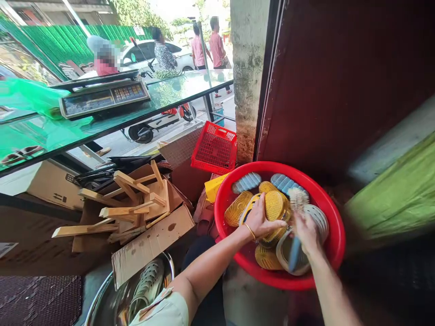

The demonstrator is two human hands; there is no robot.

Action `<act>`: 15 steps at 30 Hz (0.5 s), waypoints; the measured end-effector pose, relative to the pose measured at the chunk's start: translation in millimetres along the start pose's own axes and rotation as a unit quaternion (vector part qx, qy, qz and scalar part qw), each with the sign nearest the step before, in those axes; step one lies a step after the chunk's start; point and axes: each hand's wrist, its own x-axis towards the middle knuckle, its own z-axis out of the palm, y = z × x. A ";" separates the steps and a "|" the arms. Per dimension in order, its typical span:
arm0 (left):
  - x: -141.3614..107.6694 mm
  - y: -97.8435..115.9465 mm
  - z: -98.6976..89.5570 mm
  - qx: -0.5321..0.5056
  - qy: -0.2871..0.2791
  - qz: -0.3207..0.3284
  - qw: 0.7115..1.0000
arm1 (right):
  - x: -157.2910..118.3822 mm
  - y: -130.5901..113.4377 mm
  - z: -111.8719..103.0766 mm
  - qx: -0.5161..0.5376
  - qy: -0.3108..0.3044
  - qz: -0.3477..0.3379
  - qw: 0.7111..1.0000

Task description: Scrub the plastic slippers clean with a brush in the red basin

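A yellow clog (273, 204), sole turned up, is gripped by my left hand (256, 222), thumb stretched along its near side. My right hand (306, 233), blurred by motion, is closed around a scrub brush (294, 254) with a blue handle; its pale bristles sit just right of the clog. Both hands are over a large red basin (272, 277). Inside it lie blue clogs (247, 182), other yellow clogs (268, 258) and a pale clog (316, 217), partly hidden by my hands.
Left of the basin, an upturned wooden stool (158, 199) rests on cardboard (156, 244). Below, a metal bowl (91, 303) holds a pale clog (149, 280). A red crate (215, 147) stands behind. A scale (105, 99) sits on the glass counter (176, 95); people are outside.
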 end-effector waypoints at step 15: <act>17.4 -67.2 -63.8 0.261 -0.029 -0.234 0.936 | -6.6 -8.0 -55.5 0.030 0.061 0.013 0.998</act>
